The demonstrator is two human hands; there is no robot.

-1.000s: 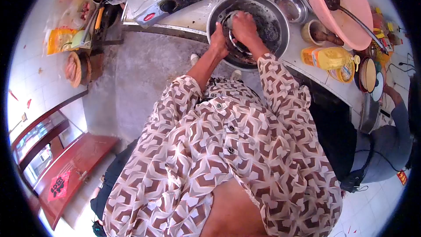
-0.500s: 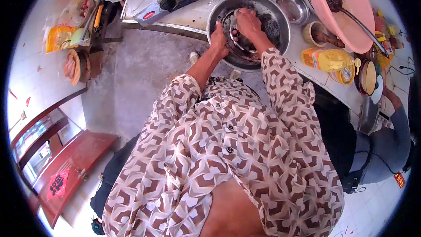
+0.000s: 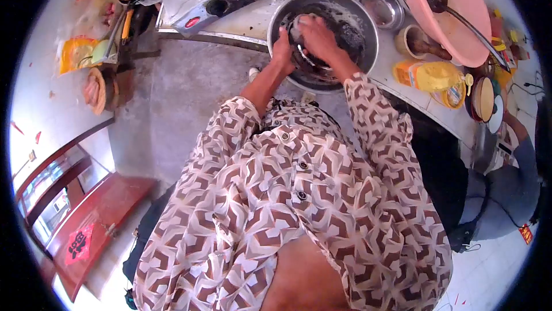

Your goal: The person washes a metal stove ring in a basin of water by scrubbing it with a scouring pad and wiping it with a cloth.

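Note:
A wide metal basin stands at the counter's front edge, with dark, sudsy water inside. My left hand is closed on the left side of a round dark metal part with a shiny rim, which leans tilted in the basin. My right hand presses a greyish scrubbing pad against that part's upper left side. The fingers cover much of the pad, and the part's lower portion is hard to make out.
Left of the basin stands a gas stove. To the right are a small metal bowl, a pink basin with a skimmer, a mortar and a yellow oil bottle. Another person's sleeve shows at far right.
My right hand has moved left and slightly down with the pad along the round metal part. My left hand keeps its hold, and the suds at the basin's right show more.

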